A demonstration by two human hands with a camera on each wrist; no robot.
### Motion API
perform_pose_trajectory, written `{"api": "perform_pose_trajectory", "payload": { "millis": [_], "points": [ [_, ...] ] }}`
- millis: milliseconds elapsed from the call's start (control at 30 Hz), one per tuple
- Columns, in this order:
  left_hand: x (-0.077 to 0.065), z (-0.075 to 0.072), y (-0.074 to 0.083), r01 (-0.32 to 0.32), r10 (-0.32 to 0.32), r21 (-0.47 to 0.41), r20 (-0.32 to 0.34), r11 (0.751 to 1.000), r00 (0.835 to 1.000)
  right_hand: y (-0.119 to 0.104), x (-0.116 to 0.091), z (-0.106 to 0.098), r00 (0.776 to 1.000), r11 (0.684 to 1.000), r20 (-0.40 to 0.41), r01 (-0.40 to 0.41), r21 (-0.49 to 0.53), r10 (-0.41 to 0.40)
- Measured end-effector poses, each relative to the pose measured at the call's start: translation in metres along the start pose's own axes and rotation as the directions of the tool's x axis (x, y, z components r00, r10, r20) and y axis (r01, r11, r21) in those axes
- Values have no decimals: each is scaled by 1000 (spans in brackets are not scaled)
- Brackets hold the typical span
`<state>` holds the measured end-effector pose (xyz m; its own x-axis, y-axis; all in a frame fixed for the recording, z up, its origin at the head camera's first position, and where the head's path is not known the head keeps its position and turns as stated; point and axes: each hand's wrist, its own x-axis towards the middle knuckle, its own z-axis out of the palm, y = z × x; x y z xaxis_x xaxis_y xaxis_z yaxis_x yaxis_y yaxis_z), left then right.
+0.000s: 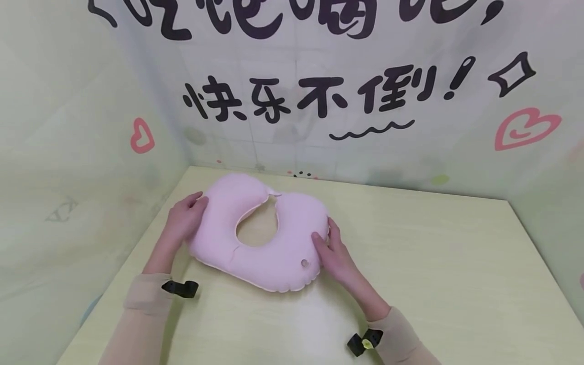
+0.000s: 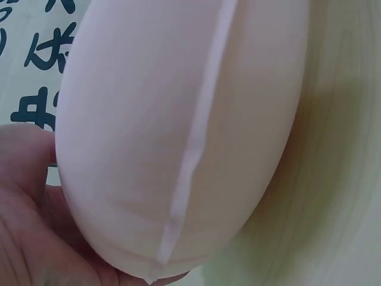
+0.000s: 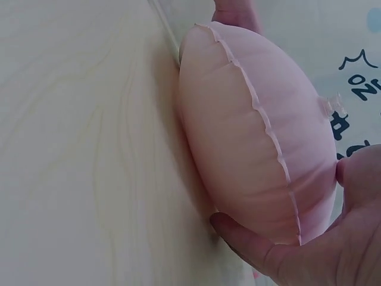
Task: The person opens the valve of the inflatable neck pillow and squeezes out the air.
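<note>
A pink inflated U-shaped neck pillow (image 1: 255,261) is held between both hands over the table, its opening facing the back wall. My left hand (image 1: 184,219) grips its left side, thumb on the upper face. On the right edge, my right hand (image 1: 335,256) holds it with the thumb on top and fingers round the side. A clear air valve (image 3: 335,107) sticks out from the pillow's upper face in the right wrist view. The left wrist view shows the pillow's side seam (image 2: 193,155) close up, with the left hand (image 2: 36,226) beside it.
The pale wooden table (image 1: 433,263) extends to the right and front. Behind it hangs a white printed sheet (image 1: 292,142) with black writing and hearts, and similar sheeting (image 1: 64,152) borders the left side. Each forearm carries a black wrist camera (image 1: 180,289).
</note>
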<state>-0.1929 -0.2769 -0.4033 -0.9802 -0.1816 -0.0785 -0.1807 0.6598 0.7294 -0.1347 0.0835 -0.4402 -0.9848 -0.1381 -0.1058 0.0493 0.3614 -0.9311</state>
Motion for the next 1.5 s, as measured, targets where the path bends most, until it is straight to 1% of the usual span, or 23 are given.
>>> {"api": "perform_pose_trajectory", "payload": {
  "millis": [100,200,267,333,433,567,700,867,1000,1100,1267,1433,1500],
  "points": [
    [0,3,2,7,-7,9,37,1000,999,1,-1,-7,1000,1000,-12,-7,3,7],
    [-1,5,5,-9,7,31,67,999,998,3,-1,-16,999,1000,-34,-10,-1,10],
    [-3,7,7,-29,23,54,99,998,995,4,-2,-22,999,1000,-49,-15,-15,14],
    [-5,9,9,-46,36,67,141,997,989,6,-2,-27,998,999,-63,-24,-34,22],
    [-10,12,12,-52,38,64,200,997,979,8,-2,-35,997,997,-68,-42,-57,38],
    [-16,17,17,-52,40,44,250,998,968,9,-2,-46,997,995,-60,-50,-83,45],
    [-20,25,24,-77,67,23,292,997,954,11,-1,-60,997,994,-69,-54,-99,47],
    [-26,38,32,-106,101,-2,328,994,939,18,-6,-80,994,993,-88,-69,-94,61],
    [-32,48,39,-104,104,-18,357,994,928,27,-14,-94,993,996,-96,-71,-47,66],
    [-37,55,46,-98,103,-33,388,995,916,35,-19,-106,992,998,-108,-63,-22,61],
    [-42,69,59,-107,123,-61,428,992,895,44,-23,-127,990,999,-134,-41,-31,37],
    [-46,83,69,-116,136,-71,452,991,882,50,-30,-144,991,999,-129,-40,-32,35],
    [-48,88,73,-118,139,-76,456,990,879,52,-34,-150,991,998,-129,-43,-38,37]
  ]
}}
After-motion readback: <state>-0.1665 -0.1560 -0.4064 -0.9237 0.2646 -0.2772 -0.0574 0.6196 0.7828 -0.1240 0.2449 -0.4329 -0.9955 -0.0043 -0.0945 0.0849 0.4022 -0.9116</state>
